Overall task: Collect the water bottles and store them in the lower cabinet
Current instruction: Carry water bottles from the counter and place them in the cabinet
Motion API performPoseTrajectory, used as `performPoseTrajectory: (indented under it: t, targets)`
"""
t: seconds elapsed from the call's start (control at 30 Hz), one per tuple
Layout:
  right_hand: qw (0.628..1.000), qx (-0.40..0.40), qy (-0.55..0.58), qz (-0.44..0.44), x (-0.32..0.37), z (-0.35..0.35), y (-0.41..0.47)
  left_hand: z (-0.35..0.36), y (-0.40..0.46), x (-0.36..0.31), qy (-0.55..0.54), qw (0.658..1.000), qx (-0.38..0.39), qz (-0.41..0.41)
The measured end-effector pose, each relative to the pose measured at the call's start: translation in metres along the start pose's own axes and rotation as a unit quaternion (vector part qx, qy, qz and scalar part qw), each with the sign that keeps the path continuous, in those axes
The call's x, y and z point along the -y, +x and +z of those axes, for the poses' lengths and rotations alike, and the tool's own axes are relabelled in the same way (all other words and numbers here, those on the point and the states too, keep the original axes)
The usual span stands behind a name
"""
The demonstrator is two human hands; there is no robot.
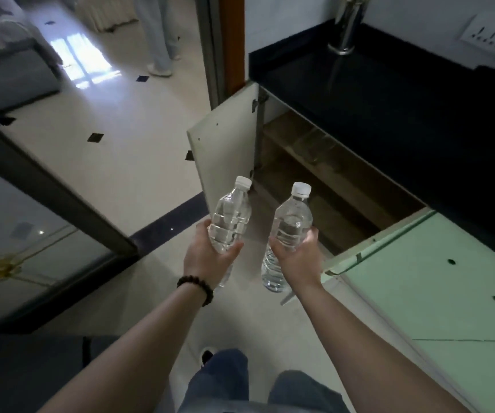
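Blue-trousered legs point(231, 380) and a white shoe point(207, 354) stand nearest, on a pale glossy tiled floor point(139, 162) set with small dark diamond insets. Both bare forearms reach forward from there. The left hand point(207, 257), with a dark beaded bracelet point(195, 286) at its wrist, has its fingers curled round the lower half of a clear plastic water bottle with a white cap point(231, 216). The right hand point(298, 254) grips the middle of a second clear white-capped water bottle point(290, 228) the same way. Both bottles are held tilted in the air, just in front of the open lower cabinet point(329, 186).

Collecting looks finished for this pair; the storing step is in hand. Next, the person would likely need to bend down and carry each bottle between the two open pale doors, the far-left door point(225, 144) and the near-right door point(436, 281), onto the brown wooden shelving inside.

Above the cabinet runs a black polished stone counter point(389, 93) with a chrome tap base point(344, 40). At far left, another person's pale trousers point(159, 34) and a grey bed point(8, 55) show.
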State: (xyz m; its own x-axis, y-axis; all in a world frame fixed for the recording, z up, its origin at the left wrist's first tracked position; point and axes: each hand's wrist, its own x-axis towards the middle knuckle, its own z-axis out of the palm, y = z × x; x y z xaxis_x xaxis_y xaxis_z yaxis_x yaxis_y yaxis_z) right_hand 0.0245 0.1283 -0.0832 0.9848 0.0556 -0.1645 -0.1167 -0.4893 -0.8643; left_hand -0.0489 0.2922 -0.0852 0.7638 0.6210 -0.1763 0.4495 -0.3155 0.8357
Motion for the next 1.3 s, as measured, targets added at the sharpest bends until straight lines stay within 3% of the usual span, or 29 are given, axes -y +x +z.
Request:
performPoseTrajectory:
  t: [0.2, 0.5, 0.73, 0.9, 1.07, 1.3]
  targets:
    - [0.995, -0.078, -0.005, 0.057, 0.019, 0.025, 0.038, 0.007, 0.086, -0.022, 0.021, 0.993, 0.107, 0.049]
    - [0.975, -0.184, -0.008, 0.125, -0.001, 0.032, 0.127, 0.079, 0.203, -0.046, 0.105, 0.961, 0.242, 0.086]
    - [0.966, -0.199, 0.022, 0.162, 0.004, 0.043, 0.205, 0.123, 0.283, -0.079, 0.171, 0.930, 0.296, 0.135]
    - [0.963, -0.190, 0.032, 0.187, -0.002, 0.053, 0.246, 0.155, 0.318, -0.082, 0.160, 0.924, 0.331, 0.107]
    - [0.954, -0.205, 0.026, 0.215, -0.049, 0.078, 0.293, 0.212, 0.362, -0.060, 0.148, 0.917, 0.360, 0.086]
    - [0.934, -0.264, 0.129, 0.202, -0.149, 0.102, 0.395, 0.344, 0.428, -0.006, -0.014, 0.902, 0.429, 0.042]
